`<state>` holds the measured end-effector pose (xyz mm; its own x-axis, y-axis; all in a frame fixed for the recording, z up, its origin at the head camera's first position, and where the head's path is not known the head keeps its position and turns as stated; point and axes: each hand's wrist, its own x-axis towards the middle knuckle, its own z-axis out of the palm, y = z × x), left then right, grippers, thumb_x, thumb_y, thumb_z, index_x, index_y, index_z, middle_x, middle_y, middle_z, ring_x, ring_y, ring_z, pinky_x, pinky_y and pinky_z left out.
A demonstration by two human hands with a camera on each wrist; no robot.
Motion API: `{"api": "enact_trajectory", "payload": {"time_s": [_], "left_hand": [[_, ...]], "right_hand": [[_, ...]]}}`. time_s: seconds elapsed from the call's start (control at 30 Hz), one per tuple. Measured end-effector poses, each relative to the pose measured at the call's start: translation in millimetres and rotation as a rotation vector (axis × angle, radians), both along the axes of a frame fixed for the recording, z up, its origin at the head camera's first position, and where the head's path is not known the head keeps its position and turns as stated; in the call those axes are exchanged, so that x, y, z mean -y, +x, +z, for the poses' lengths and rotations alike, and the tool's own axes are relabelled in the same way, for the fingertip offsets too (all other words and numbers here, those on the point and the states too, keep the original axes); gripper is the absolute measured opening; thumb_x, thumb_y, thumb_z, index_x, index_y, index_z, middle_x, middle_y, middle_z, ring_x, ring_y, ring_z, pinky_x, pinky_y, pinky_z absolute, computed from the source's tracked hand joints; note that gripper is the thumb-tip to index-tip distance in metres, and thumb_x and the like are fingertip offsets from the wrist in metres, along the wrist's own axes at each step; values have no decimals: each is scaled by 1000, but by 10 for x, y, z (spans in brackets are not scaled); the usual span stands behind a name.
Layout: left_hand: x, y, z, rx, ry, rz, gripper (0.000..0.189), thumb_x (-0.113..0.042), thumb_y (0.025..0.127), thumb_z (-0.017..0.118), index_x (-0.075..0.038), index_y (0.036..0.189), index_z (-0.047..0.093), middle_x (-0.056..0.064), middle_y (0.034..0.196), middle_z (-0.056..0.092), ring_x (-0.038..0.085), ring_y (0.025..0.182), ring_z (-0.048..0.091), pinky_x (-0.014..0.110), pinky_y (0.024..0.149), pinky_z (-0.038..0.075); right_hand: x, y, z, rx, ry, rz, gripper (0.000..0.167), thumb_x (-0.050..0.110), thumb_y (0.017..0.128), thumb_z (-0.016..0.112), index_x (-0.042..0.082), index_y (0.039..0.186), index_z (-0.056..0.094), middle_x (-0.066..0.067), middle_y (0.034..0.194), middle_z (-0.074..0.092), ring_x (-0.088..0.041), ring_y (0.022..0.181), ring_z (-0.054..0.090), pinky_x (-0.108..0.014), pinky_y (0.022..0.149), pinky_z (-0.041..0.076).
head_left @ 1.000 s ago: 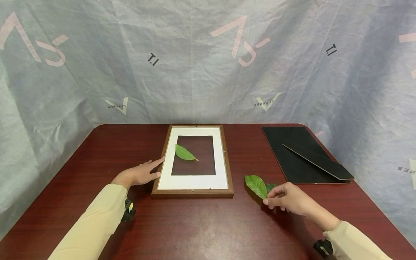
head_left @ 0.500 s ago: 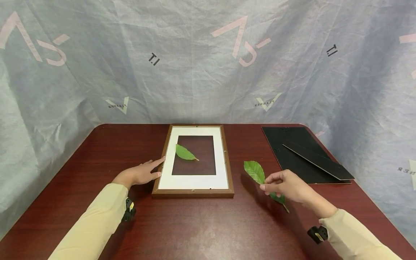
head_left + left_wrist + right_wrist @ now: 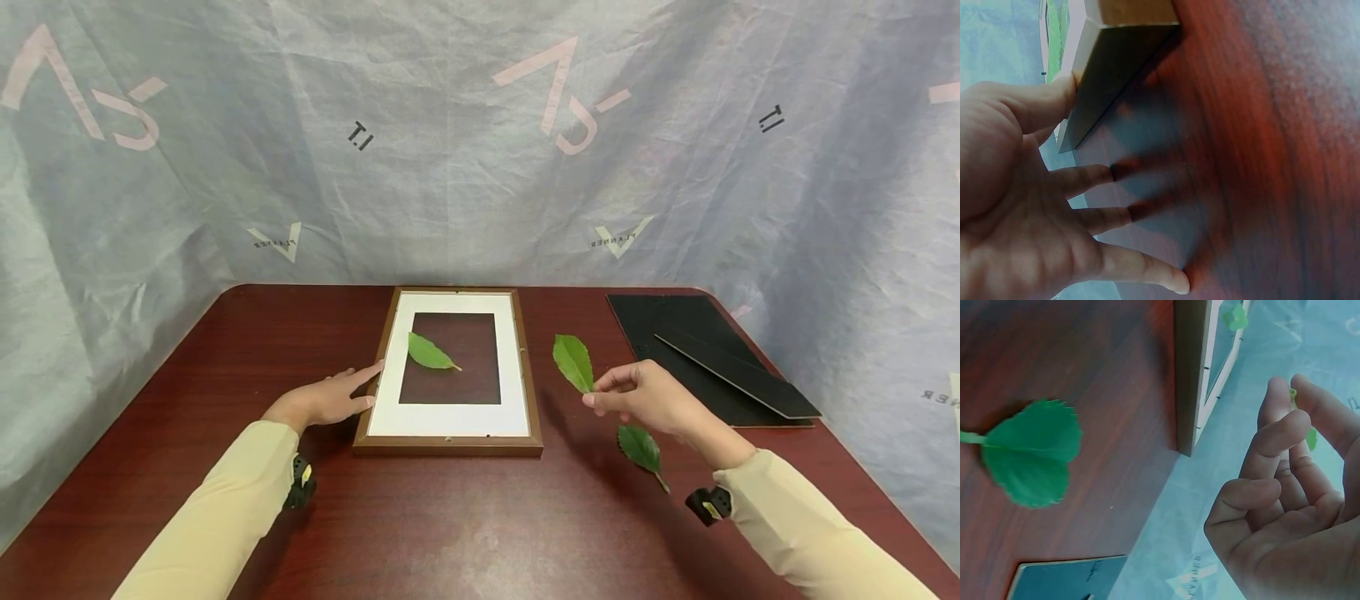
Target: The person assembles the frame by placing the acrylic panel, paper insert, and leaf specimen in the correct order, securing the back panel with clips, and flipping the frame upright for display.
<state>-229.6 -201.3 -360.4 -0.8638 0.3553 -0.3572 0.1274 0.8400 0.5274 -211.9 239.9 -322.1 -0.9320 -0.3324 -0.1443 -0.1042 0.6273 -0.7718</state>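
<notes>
A brown picture frame (image 3: 450, 446) with a white mat (image 3: 382, 367) lies flat on the table. One green leaf (image 3: 431, 352) rests inside it, across the mat's window and left inner edge. My left hand (image 3: 322, 402) touches the frame's left side with fingers spread; the left wrist view shows the thumb against the frame and the other fingertips on the table. Right of the frame, my right hand (image 3: 648, 400) pinches a light green leaf (image 3: 573, 362) by its stem, raised above the table. A darker leaf (image 3: 640, 447) lies on the table below that hand.
At the back right a black backing board (image 3: 667, 321) lies flat, its stand flap (image 3: 738, 375) sticking up at an angle. A grey printed cloth (image 3: 450, 167) hangs behind the dark red table (image 3: 450, 533) and along its sides.
My right hand has lifted the light green leaf and carried it up and left, toward the frame. The darker leaf has come into full view. My left hand has stayed put.
</notes>
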Motion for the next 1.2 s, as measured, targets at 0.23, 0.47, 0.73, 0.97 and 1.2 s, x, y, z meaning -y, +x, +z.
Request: {"api": "enact_trajectory", "payload": {"time_s": [0.23,0.47,0.73,0.97,1.2], "left_hand": [[14,-20,-21,-8,22,-12,67,-24,109,49,-4,162,15,43,157,13,62,144,9,73,113,12],[49,-54,-75,-9,35,-21,68,-27,109,49,-8,163,14,43,157,13,63,144,8,74,113,11],[-2,1,2,-22,2,-13,65,-18,108,50,1,161,15,43,157,15,63,144,10,74,113,13],[30,-19,-25,-24,14,-17,66,-24,109,49,-2,162,16,43,157,15,62,144,10,73,113,12],[46,-29,-59,-34,26,-19,67,-26,108,50,-6,163,15,43,157,15,63,144,9,74,113,11]], "right_hand": [[104,-69,62,-46,23,6,27,30,91,79,4,97,76,-1,78,70,-22,71,56,-39,65,47],[187,-115,93,-57,-2,-2,27,32,90,79,6,94,77,-3,80,73,-23,68,60,-39,67,51],[235,-185,102,-78,-38,-31,26,28,88,82,3,93,77,-4,78,74,-23,64,59,-33,59,49],[276,-227,113,-107,-43,-60,26,27,84,85,4,92,76,-2,75,73,-19,61,55,-34,57,47],[310,-241,97,-200,2,-68,21,27,84,85,8,90,78,0,73,72,-29,66,60,-35,57,47]]}}
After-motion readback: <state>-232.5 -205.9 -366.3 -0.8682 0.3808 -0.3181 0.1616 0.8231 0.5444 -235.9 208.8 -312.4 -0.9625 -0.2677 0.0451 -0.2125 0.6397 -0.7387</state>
